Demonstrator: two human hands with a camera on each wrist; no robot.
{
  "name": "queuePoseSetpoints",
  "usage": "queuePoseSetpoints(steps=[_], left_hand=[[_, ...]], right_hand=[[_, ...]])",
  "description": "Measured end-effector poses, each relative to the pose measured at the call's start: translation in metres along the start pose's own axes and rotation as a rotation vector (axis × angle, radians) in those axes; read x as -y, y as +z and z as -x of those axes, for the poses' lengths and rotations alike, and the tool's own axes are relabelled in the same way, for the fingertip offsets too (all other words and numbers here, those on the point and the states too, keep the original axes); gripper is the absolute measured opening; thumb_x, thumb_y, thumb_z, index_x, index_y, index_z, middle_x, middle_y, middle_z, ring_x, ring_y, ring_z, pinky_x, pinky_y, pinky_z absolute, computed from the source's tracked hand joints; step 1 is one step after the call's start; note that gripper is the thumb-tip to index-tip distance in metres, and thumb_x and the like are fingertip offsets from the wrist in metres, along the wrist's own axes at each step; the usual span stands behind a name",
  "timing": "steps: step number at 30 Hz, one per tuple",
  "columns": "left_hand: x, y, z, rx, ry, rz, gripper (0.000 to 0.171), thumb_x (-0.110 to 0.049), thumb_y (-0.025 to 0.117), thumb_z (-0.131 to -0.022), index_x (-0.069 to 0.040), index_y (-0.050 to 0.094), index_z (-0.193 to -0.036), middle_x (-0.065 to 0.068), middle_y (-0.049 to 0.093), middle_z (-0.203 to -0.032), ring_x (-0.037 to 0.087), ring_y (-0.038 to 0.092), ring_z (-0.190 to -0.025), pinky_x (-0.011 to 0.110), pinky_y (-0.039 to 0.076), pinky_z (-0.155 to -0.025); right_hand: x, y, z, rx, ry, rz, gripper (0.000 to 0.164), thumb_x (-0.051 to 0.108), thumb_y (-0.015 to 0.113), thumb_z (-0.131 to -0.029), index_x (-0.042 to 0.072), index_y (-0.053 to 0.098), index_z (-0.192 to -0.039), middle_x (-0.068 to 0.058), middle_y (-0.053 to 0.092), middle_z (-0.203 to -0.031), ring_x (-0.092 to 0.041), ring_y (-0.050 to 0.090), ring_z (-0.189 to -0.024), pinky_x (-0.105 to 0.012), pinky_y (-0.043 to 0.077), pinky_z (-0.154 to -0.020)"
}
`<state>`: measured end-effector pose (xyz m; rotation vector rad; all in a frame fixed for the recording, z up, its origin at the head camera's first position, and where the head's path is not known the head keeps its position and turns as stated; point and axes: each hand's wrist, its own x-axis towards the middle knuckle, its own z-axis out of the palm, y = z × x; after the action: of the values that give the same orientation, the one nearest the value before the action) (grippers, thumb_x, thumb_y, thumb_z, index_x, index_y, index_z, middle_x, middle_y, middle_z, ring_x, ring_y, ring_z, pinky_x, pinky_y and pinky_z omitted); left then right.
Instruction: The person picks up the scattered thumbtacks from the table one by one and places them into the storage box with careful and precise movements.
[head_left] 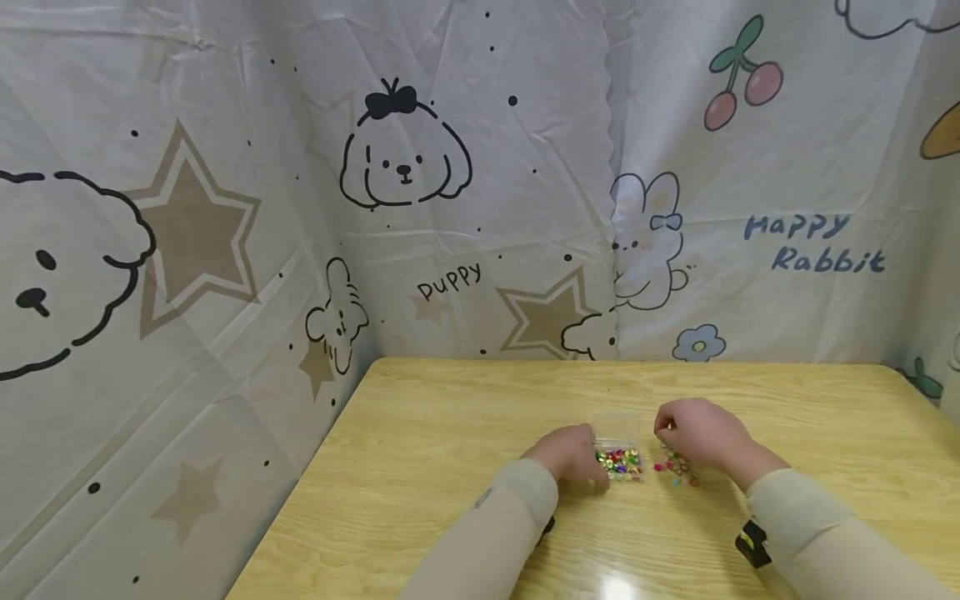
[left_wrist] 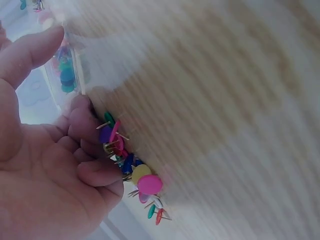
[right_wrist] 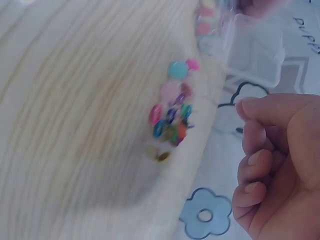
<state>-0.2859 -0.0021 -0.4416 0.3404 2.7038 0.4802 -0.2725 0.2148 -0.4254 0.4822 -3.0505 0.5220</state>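
Note:
My left hand lies at the left side of an open clear plastic box, thumb and a finger spanning its edge. Many small shiny colored thumbtacks fill the box. Under the other fingers of this hand, in the left wrist view, sits a heap of colored thumbtacks, pins sticking out. Just right of the box my right hand hovers over a second heap of small colored thumbtacks. Its fingers are curled, the thumb tip against the index finger, and nothing shows between them.
The raised transparent lid stands at the back of the box. Under everything is a light wood-grain table. Behind and left of it hangs a printed white cloth.

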Motion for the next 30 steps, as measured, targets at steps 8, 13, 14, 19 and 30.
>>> queuePoseSetpoints(steps=[8,13,14,19,30], left_hand=[[0.005,0.003,0.001,0.006,0.017,0.118,0.051,-0.031,0.087,-0.065,-0.017,0.049,-0.094,-0.001,0.052,-0.080,0.017,0.045,-0.063,0.034,0.041,-0.053],[0.005,0.003,-0.003,0.017,0.013,0.212,0.054,-0.026,0.089,-0.063,-0.015,0.049,-0.097,0.000,0.051,-0.085,0.018,0.044,-0.068,0.035,0.040,-0.058],[0.004,0.003,-0.004,0.016,0.010,0.218,0.053,-0.024,0.089,-0.063,-0.015,0.049,-0.097,0.000,0.051,-0.085,0.018,0.044,-0.069,0.035,0.040,-0.059],[0.001,0.002,-0.008,0.002,-0.003,0.183,0.047,-0.023,0.089,-0.064,-0.014,0.052,-0.093,0.000,0.053,-0.084,0.018,0.046,-0.070,0.035,0.043,-0.062],[0.001,0.002,-0.008,-0.005,-0.027,0.166,0.046,-0.025,0.089,-0.064,-0.016,0.050,-0.088,0.000,0.053,-0.080,0.018,0.045,-0.068,0.036,0.041,-0.058]], right_hand=[[-0.019,0.007,0.000,0.042,0.082,0.028,0.006,0.013,0.060,-0.084,0.016,0.065,-0.082,0.004,0.061,-0.077,-0.014,0.047,-0.062,-0.038,0.044,-0.059],[-0.020,0.012,-0.003,0.042,0.097,0.033,0.006,0.014,0.062,-0.084,0.017,0.063,-0.079,0.004,0.059,-0.075,-0.015,0.047,-0.062,-0.039,0.044,-0.059],[-0.020,0.013,-0.004,0.040,0.099,0.032,0.006,0.014,0.062,-0.083,0.017,0.063,-0.078,0.004,0.059,-0.074,-0.014,0.047,-0.061,-0.039,0.044,-0.059],[-0.015,0.016,-0.007,0.047,0.112,0.038,0.010,0.013,0.062,-0.082,0.018,0.061,-0.073,0.005,0.056,-0.069,-0.014,0.047,-0.060,-0.036,0.043,-0.057],[-0.012,0.017,-0.007,0.042,0.103,0.083,0.015,0.014,0.060,-0.085,0.018,0.057,-0.071,0.004,0.052,-0.065,-0.013,0.045,-0.057,-0.034,0.040,-0.053]])
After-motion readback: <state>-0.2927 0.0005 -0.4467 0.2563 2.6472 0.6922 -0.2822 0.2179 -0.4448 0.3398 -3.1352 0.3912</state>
